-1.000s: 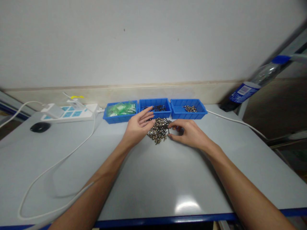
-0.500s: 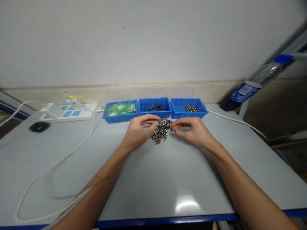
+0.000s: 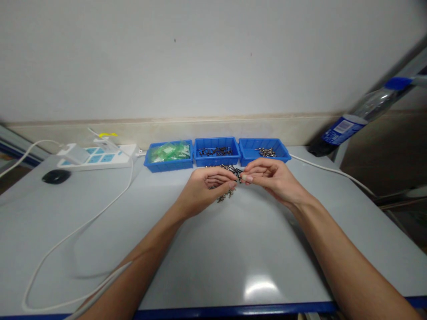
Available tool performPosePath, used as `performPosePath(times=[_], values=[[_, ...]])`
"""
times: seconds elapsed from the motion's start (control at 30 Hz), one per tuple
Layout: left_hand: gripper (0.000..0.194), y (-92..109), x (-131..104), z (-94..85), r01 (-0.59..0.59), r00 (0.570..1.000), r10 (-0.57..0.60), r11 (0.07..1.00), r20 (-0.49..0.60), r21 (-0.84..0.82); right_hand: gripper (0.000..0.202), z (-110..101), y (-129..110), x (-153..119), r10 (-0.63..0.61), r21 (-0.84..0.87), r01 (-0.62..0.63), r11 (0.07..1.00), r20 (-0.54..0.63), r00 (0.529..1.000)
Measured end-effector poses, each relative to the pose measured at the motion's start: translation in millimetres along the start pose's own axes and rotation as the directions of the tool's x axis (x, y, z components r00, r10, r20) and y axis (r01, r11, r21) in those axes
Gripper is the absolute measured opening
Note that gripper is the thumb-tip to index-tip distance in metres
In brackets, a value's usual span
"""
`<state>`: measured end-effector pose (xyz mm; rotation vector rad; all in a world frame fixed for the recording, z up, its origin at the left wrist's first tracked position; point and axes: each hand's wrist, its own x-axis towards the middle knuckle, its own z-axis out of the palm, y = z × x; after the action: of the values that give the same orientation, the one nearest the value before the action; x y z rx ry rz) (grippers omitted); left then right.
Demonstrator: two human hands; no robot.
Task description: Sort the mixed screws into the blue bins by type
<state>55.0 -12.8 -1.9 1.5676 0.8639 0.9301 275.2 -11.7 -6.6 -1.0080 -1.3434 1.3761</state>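
Observation:
A pile of small dark and silvery screws (image 3: 230,194) lies on the grey table, partly hidden under my left hand (image 3: 208,189). The thumb and fingertips of that hand come together over the pile; what they grip is too small to make out. Close to its right, my right hand (image 3: 271,178) pinches a dark screw at the pile's right edge. Behind them, a middle blue bin (image 3: 216,162) holds dark screws, and the right blue bin (image 3: 263,159) holds silvery ones. Green plastic packets (image 3: 169,151) fill the left blue bin (image 3: 169,166).
A white power strip (image 3: 100,156) with plugs and a black oval object (image 3: 56,176) are at the left. Its white cable loops over the table's left side and my left forearm. A bottle with a blue cap (image 3: 347,126) leans at the right, near another cable.
My left hand has moved right over the pile, covering more of it. My right hand has turned, and its fingertips now nearly meet those of my left.

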Motion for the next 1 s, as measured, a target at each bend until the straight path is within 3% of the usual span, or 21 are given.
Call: performPosePath(times=[0.33, 0.43, 0.5, 0.57, 0.63, 0.73, 0.87, 1.0], values=[[0.020, 2, 0, -0.4, 0.064, 0.998, -0.063, 0.990, 0.015, -0.129, 0.028, 5, -2, 0, 0.035, 0.079, -0.038, 0.996, 0.037, 0.999], [0.022, 2, 1, -1.0, 0.059, 0.998, -0.062, 0.987, -0.018, -0.152, 0.031, 3, 1, 1, 0.021, 0.030, -0.022, 0.999, 0.011, 1.000], [0.023, 0, 4, -3.8, 0.041, 0.993, -0.057, 0.987, -0.100, -0.155, 0.032, 1, 4, 3, -0.027, -0.097, 0.022, 0.995, -0.048, 0.998], [0.025, -3, 8, -8.5, 0.020, 0.975, -0.051, 0.989, -0.214, -0.144, 0.028, -2, 8, 5, -0.133, -0.355, 0.096, 0.930, -0.084, 0.987], [0.031, -8, 12, -14.1, 0.012, 0.956, -0.050, 0.991, -0.289, -0.133, 0.022, -5, 12, 5, -0.233, -0.619, 0.163, 0.768, -0.033, 0.972], [0.043, -15, 15, -20.9, 0.040, 0.956, -0.073, 0.992, -0.284, -0.122, 0.023, -8, 16, 5, -0.245, -0.774, 0.239, 0.586, 0.111, 0.963], [0.048, -18, 15, -22.7, 0.064, 0.965, -0.086, 0.993, -0.248, -0.096, 0.023, -8, 18, 4, -0.213, -0.773, 0.283, 0.567, 0.194, 0.958], [0.042, -16, 13, -19.8, 0.055, 0.966, -0.067, 0.997, -0.248, -0.056, 0.023, -6, 18, 5, -0.197, -0.771, 0.263, 0.580, 0.181, 0.964]])
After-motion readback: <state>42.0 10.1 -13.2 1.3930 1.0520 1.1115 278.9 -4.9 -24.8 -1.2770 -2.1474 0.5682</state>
